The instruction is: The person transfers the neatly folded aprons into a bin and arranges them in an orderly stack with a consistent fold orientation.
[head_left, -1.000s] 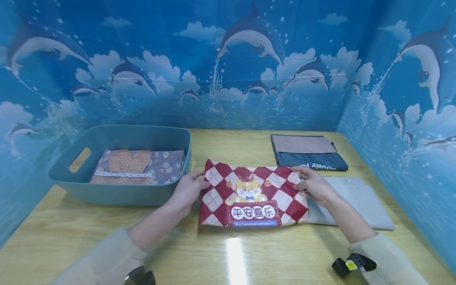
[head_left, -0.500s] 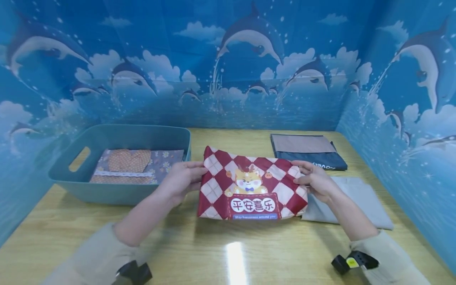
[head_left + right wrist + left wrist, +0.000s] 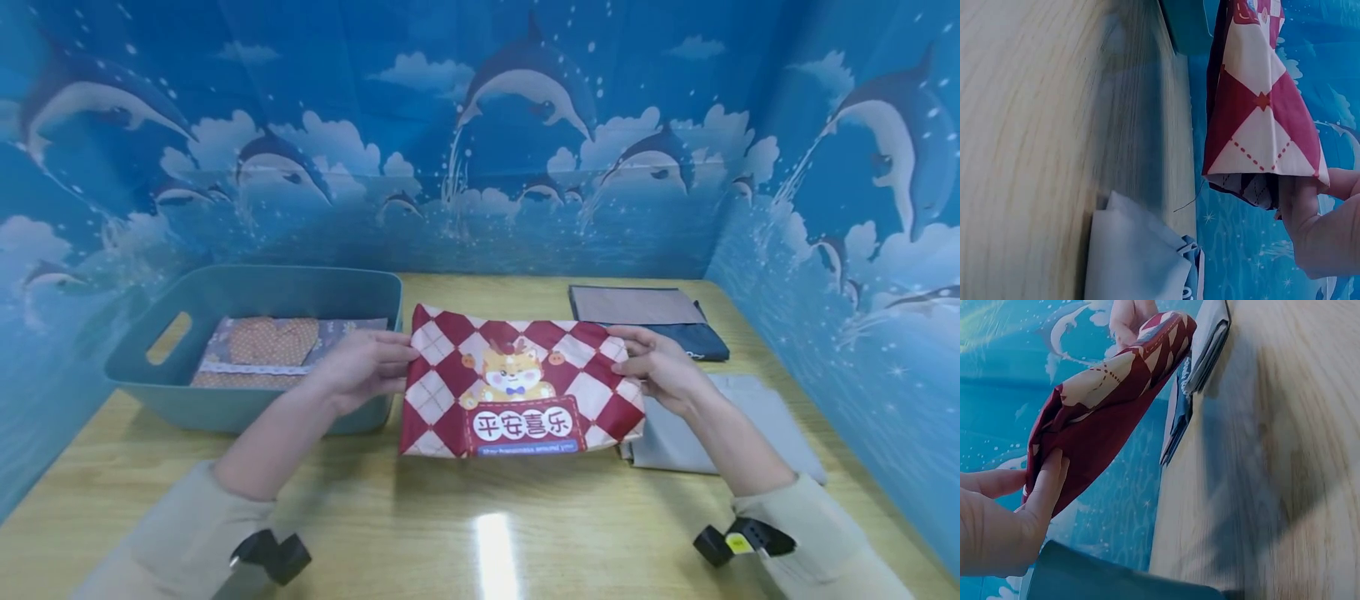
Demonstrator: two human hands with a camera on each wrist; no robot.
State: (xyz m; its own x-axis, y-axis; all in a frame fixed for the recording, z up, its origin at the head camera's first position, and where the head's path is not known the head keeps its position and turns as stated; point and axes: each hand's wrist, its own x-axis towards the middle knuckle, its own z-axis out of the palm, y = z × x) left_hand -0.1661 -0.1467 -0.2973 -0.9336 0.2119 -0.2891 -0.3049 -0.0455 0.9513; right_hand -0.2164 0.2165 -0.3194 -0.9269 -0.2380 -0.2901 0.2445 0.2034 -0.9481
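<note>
A folded cloth (image 3: 517, 408) with red and white diamonds, a cartoon dog and Chinese lettering hangs over the middle of the table, its shadow below it. My left hand (image 3: 367, 367) pinches its left edge; in the left wrist view the fingers (image 3: 1047, 484) lie against its plain red underside and the thumb side is opposite. My right hand (image 3: 663, 371) pinches the upper right corner; the right wrist view shows fingers (image 3: 1300, 203) tucked into the folded end. The cloth tilts, its front lower edge sagging. Layers inside the fold are mostly hidden.
A teal basket (image 3: 247, 410) stands at the left, partly behind my left hand, with a folded floral cloth (image 3: 337, 332) bearing a dotted heart inside. At the right lie a folded grey cloth (image 3: 765, 429) and a dark blue folded cloth (image 3: 697, 340). Dolphin-printed curtains enclose the table.
Both hands have lifted the diamond-patterned cloth off the table and shifted it slightly left. My left hand now overlaps the basket's right side more.
</note>
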